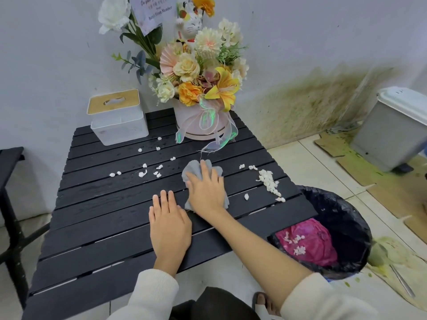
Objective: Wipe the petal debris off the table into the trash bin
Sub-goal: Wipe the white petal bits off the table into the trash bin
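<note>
Your right hand (205,190) lies flat on the grey cloth (198,172), palm down, fingers (204,168) spread over it, pressing rather than gripping; the cloth sits mid-worktop w/ its far edge bunched past your fingertips. Left hand (169,224) is empty, flat on the black slatted worktop (92,227) just beside the cloth, fingers together, likely bracing. The petal debris is in two lots: a loose scatter (147,172) to the left of the cloth, toward the tissue box (116,118), and a denser pile (269,180) to the right, near the worktop edge above the trash bin (346,227). Some petals already lie in the bin on the pink bag (307,241). Handling, as a judgement: the bits look v. light and soft, so they should push easily but may roll, stick where the slats look damp, or drop into the gaps between slats. The cloth is limp, so a flat palm w/ even pressure probably works better than pinching a corner; keep the leading edge down or bits slip under. Sweeping along the slats toward the bin looks safer than across them. Watch the flower box (203,125) and its ribbon tail (217,144), close to the cloth's far edge.
</note>
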### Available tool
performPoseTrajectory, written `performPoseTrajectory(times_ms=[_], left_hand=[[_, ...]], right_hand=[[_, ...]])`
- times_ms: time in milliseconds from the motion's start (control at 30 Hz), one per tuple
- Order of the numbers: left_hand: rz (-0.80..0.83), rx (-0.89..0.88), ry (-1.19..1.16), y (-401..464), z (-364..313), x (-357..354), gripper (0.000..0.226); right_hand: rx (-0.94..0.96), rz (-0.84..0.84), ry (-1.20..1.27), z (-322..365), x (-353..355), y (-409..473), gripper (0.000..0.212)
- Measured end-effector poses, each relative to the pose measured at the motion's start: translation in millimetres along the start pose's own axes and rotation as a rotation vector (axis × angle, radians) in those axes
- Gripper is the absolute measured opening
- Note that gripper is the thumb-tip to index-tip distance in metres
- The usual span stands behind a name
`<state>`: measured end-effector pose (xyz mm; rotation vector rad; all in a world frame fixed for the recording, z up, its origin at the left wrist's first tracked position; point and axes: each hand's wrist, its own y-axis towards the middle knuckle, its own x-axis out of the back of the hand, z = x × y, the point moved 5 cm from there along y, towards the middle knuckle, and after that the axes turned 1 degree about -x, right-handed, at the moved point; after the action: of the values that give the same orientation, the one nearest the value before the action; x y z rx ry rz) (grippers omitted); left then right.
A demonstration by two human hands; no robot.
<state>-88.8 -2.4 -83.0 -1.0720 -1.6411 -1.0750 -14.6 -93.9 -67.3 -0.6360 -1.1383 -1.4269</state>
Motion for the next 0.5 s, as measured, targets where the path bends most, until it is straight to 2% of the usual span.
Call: performPoseTrajectory(times_ms=[67, 267, 367, 500], left_hand=[[-0.005, 0.002, -0.002, 0.2, 0.0, 0.1, 0.056], [-0.010, 0.006, -0.017, 0.1, -0.3, -0.2, 0.057], [-0.010, -0.005, -0.016, 0.0, -0.2, -0.3, 0.056], [-0.016, -0.014, -0.026, -0.9, -0.4, 0.2, 0.058]], right_hand=[[-0.021, 0.063, 0.000, -14.6, -1.6, 14.6, 0.036], [-0.252, 0.036, -0.025, -66.5, 21.8, 45.5, 0.055], [-0.362, -0.004, -0.026, -93.9, 39.1, 32.9, 0.055], [-0.414, -0.003, -0.077, -124.7, 56.3, 8.3, 0.053]])
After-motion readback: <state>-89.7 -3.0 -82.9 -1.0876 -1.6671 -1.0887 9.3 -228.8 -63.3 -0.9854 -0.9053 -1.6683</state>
